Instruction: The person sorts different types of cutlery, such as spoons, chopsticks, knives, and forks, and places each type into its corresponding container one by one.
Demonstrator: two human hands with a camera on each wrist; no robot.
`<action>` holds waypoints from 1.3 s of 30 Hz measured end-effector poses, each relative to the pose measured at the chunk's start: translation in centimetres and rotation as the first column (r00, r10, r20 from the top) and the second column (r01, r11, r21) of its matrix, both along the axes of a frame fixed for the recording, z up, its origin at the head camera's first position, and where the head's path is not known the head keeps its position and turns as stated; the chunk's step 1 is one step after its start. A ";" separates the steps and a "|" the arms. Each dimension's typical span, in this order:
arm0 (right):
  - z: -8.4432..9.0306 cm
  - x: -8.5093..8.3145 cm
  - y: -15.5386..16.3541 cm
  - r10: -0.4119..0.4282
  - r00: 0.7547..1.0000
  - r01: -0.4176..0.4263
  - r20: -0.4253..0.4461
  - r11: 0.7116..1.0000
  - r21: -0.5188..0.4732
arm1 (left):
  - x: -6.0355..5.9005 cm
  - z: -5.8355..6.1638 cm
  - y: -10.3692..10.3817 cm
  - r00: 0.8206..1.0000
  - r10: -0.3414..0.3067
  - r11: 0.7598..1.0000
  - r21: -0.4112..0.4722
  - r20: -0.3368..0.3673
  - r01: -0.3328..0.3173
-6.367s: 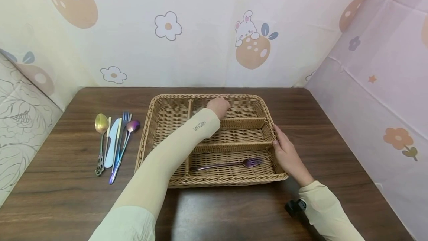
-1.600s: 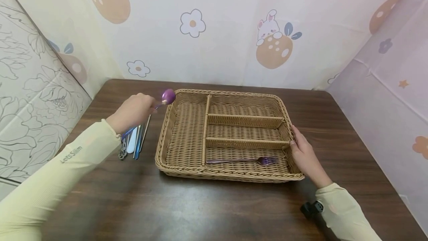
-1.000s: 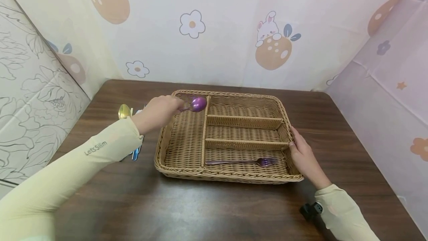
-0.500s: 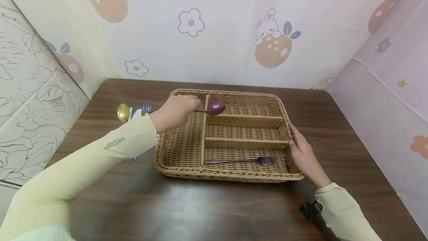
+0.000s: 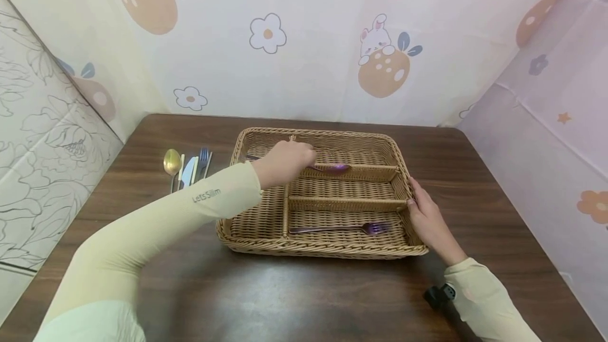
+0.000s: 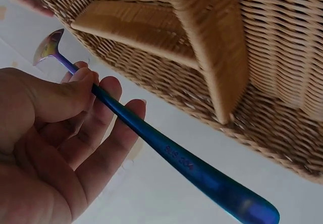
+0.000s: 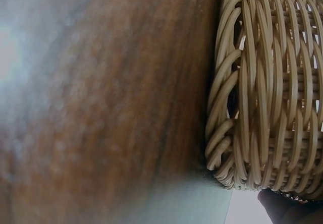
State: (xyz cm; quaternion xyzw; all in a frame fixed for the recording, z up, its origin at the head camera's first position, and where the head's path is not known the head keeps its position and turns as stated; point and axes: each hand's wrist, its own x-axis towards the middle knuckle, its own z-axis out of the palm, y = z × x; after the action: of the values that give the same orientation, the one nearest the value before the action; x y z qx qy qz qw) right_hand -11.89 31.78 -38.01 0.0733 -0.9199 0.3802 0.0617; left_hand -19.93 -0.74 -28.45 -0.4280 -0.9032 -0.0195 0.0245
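The rectangular woven wicker tray is light but stiff; the right hand rests flat-fingered against its right wall. The slim iridescent purple-blue metal spoon, over the far compartment, looks rigid and slick (polished), pinched mid-handle by the left hand.

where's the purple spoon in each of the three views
Head: purple spoon centre frame, bowl over the far compartment of the wicker tray, handle in the left hand.
Left wrist: runs diagonally from upper left to lower right, pinched between thumb and fingers.
Right wrist: not in it.
Shared landmark: the wicker tray, seen in all three.
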 end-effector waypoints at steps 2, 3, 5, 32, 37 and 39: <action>0.0 0.0 0.0 0.003 1.000 -0.003 0.002 1.000 0.000 | -0.1 -0.1 0.7 1.000 -0.010 1.000 -0.007 0.011 0.011; 0.0 0.0 -0.1 0.004 1.000 -0.004 0.004 1.000 0.000 | -0.1 -0.2 1.1 1.000 -0.012 1.000 -0.013 0.018 0.012; 0.1 0.0 -0.1 0.006 1.000 -0.006 0.008 1.000 -0.003 | -0.1 -0.3 1.9 0.999 -0.015 0.999 -0.030 0.037 0.016; -0.2 0.1 0.0 -0.017 1.000 0.017 0.004 1.000 0.011 | -2.0 -3.0 8.7 0.949 0.007 0.996 -0.086 0.316 0.021; -0.2 0.1 0.0 -0.018 1.000 0.018 -0.010 1.000 0.005 | -2.7 -3.2 9.1 0.933 -0.011 0.997 -0.062 0.359 0.036; -0.2 0.1 0.0 -0.018 1.000 0.018 -0.012 1.000 0.003 | -3.0 -3.2 9.3 0.924 -0.022 0.998 -0.048 0.383 0.044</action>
State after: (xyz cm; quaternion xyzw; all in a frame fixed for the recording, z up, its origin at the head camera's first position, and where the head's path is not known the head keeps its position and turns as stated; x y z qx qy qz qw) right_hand -11.83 31.75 -38.22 0.0673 -0.9207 0.3778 0.0707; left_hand -22.94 8.58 -31.65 -0.4315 -0.8836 -0.0776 -0.1642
